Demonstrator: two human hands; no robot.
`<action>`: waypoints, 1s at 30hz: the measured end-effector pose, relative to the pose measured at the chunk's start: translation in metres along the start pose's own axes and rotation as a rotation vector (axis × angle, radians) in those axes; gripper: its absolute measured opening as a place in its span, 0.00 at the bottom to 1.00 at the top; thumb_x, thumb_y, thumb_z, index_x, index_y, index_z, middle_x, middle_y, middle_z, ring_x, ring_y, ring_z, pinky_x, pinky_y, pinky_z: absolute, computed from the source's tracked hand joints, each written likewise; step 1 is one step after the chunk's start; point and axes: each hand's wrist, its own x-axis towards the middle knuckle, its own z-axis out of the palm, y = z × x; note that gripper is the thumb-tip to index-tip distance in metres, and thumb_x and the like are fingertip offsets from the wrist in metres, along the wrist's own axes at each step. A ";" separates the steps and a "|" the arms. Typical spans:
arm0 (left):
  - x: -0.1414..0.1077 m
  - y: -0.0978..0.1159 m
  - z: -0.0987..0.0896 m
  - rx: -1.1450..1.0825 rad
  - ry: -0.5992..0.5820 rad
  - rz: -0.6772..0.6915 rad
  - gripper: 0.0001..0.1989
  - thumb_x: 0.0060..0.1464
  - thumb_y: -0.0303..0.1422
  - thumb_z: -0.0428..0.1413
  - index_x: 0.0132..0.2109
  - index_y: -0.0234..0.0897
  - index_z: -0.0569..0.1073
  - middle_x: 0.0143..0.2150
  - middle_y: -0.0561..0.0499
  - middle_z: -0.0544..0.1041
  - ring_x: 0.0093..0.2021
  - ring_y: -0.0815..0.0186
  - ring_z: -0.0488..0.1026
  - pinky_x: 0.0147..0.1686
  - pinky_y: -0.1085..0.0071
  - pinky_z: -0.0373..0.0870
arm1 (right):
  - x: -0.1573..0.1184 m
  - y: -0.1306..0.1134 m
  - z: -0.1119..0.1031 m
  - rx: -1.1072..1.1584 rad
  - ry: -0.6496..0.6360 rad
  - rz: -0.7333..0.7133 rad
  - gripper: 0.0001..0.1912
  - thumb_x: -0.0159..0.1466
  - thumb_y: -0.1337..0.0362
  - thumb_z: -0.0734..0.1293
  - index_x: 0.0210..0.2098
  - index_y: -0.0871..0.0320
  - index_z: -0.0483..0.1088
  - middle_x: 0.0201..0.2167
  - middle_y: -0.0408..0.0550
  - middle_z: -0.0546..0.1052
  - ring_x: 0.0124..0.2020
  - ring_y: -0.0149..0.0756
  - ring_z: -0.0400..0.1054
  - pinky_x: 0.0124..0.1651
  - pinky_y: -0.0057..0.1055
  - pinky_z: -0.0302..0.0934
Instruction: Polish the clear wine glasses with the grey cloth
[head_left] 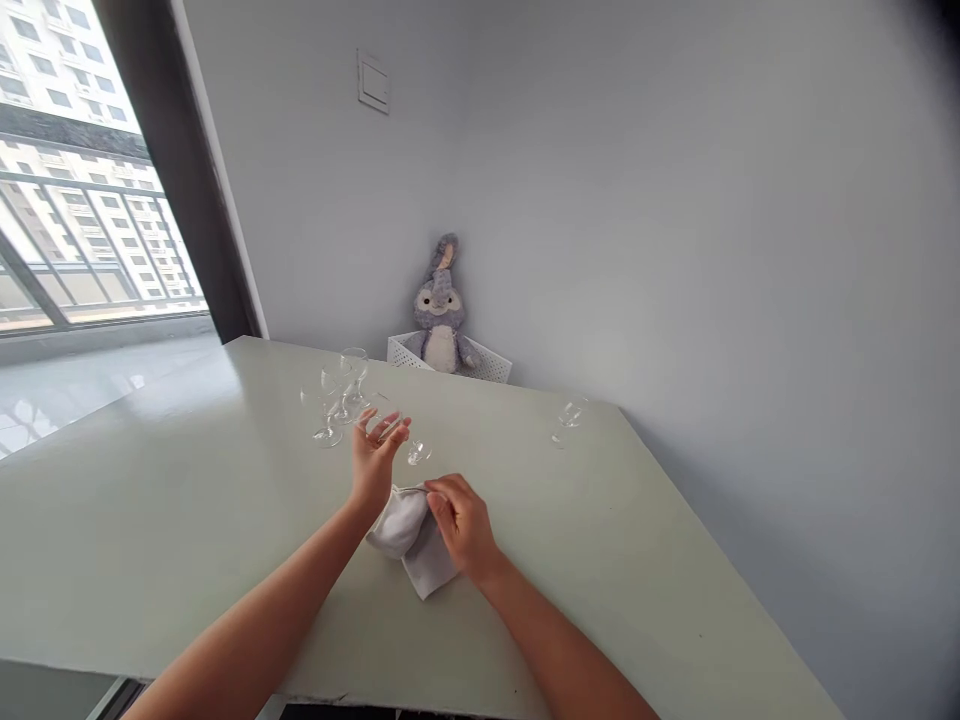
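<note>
Head view: my left hand (375, 462) grips a glass (418, 453), right hand (463, 522) pinches cloth (430, 562) alongside; likely wiping, needing contact.

Bare, smoothly tapered left forearm (281, 595) and right forearm (559, 640), with bare left grip (377, 458) and right grip (466, 525).

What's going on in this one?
A person at a pale table holds a clear stemmed glass tilted in the left hand, while the right hand grips a light cloth. A cluster of glasses is just beyond the left hand, and a lone glass sits farther right. Past the table's far edge, a plush toy sits in a white basket.
</note>
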 end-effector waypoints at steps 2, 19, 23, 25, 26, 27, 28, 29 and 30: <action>-0.014 -0.002 0.007 0.031 -0.135 0.004 0.28 0.44 0.33 0.60 0.51 0.44 0.56 0.49 0.45 0.68 0.48 0.59 0.69 0.48 0.59 0.64 | 0.005 0.008 -0.002 -0.080 0.150 0.076 0.16 0.64 0.59 0.54 0.44 0.57 0.67 0.34 0.48 0.69 0.30 0.29 0.65 0.34 0.26 0.59; -0.038 -0.043 0.013 0.504 -0.384 -0.189 0.20 0.52 0.43 0.49 0.51 0.43 0.61 0.48 0.46 0.69 0.48 0.62 0.68 0.48 0.63 0.62 | 0.056 0.153 -0.063 -0.455 0.138 0.713 0.13 0.60 0.61 0.58 0.36 0.59 0.72 0.31 0.50 0.75 0.34 0.36 0.68 0.34 0.27 0.55; -0.039 -0.038 0.014 0.539 -0.389 -0.191 0.18 0.52 0.44 0.48 0.49 0.43 0.63 0.45 0.48 0.71 0.45 0.62 0.68 0.46 0.64 0.62 | 0.068 0.182 -0.074 -0.470 0.155 0.790 0.14 0.61 0.60 0.57 0.33 0.60 0.71 0.30 0.50 0.75 0.32 0.36 0.68 0.31 0.27 0.54; -0.039 -0.037 0.014 0.545 -0.390 -0.188 0.18 0.53 0.44 0.48 0.48 0.42 0.63 0.45 0.48 0.71 0.46 0.61 0.68 0.46 0.64 0.62 | 0.072 0.192 -0.076 -0.469 0.164 0.815 0.14 0.61 0.60 0.57 0.34 0.60 0.71 0.31 0.50 0.75 0.33 0.36 0.68 0.31 0.27 0.54; -0.039 -0.038 0.013 0.546 -0.390 -0.187 0.18 0.53 0.45 0.48 0.48 0.42 0.63 0.44 0.48 0.71 0.46 0.61 0.68 0.46 0.65 0.61 | 0.075 0.196 -0.078 -0.469 0.169 0.827 0.14 0.60 0.60 0.57 0.34 0.60 0.71 0.32 0.50 0.75 0.33 0.36 0.68 0.30 0.27 0.54; -0.038 -0.038 0.013 0.546 -0.390 -0.188 0.18 0.53 0.45 0.47 0.48 0.42 0.63 0.44 0.48 0.71 0.46 0.61 0.68 0.46 0.65 0.61 | 0.076 0.200 -0.079 -0.469 0.174 0.840 0.14 0.60 0.60 0.57 0.34 0.60 0.71 0.33 0.50 0.75 0.34 0.36 0.68 0.31 0.27 0.54; -0.038 -0.039 0.013 0.544 -0.391 -0.189 0.18 0.53 0.45 0.47 0.48 0.42 0.63 0.44 0.48 0.71 0.46 0.61 0.68 0.46 0.65 0.61 | 0.077 0.204 -0.081 -0.469 0.180 0.853 0.14 0.60 0.60 0.57 0.34 0.60 0.71 0.33 0.51 0.75 0.34 0.36 0.68 0.31 0.27 0.54; -0.038 -0.039 0.013 0.541 -0.387 -0.189 0.18 0.53 0.45 0.47 0.47 0.42 0.63 0.44 0.48 0.72 0.46 0.61 0.68 0.46 0.65 0.62 | 0.078 0.207 -0.083 -0.470 0.186 0.866 0.14 0.60 0.60 0.57 0.34 0.60 0.71 0.33 0.51 0.75 0.34 0.37 0.68 0.31 0.27 0.55; -0.038 -0.040 0.013 0.538 -0.384 -0.190 0.18 0.52 0.45 0.48 0.47 0.43 0.64 0.43 0.49 0.72 0.46 0.61 0.68 0.46 0.65 0.62 | 0.078 0.209 -0.085 -0.471 0.191 0.877 0.14 0.60 0.60 0.57 0.34 0.60 0.71 0.33 0.51 0.75 0.34 0.37 0.68 0.31 0.27 0.55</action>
